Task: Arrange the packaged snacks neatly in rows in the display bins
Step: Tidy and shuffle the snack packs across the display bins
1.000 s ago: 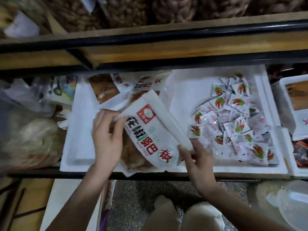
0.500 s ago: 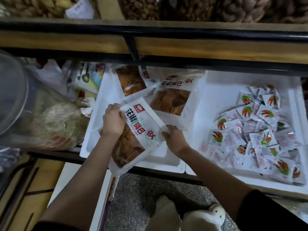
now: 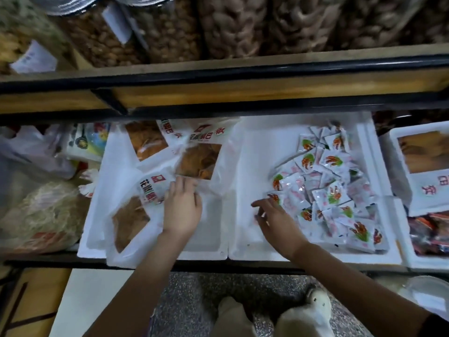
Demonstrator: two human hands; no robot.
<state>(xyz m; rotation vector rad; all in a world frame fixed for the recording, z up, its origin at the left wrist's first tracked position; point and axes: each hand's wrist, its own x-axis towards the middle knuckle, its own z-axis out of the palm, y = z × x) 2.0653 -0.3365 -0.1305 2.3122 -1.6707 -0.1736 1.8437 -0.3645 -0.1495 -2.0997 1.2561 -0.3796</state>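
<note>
Two white foam bins sit side by side on the lower shelf. The left bin (image 3: 97, 190) holds three large white snack bags with clear windows: one at the front left (image 3: 131, 220), one in the middle (image 3: 199, 161) and one at the back (image 3: 145, 142). My left hand (image 3: 181, 207) rests flat on the front bag's upper right part, fingers straight. The right bin (image 3: 252, 152) holds a loose pile of several small white packets (image 3: 335, 190) on its right side. My right hand (image 3: 277, 217) hovers at the pile's left edge with fingers spread, holding nothing.
A third foam bin (image 3: 393, 147) with another large bag (image 3: 425, 154) stands at the far right. Plastic bags of goods (image 3: 43, 210) crowd the left. A black rail (image 3: 218, 74) and an upper shelf of nut jars (image 3: 170, 32) overhang the bins. My shoes are on the floor below.
The large bag that both hands held now lies in the left bin. My right hand let go and moved into the right bin; my left hand now lies flat on the bag.
</note>
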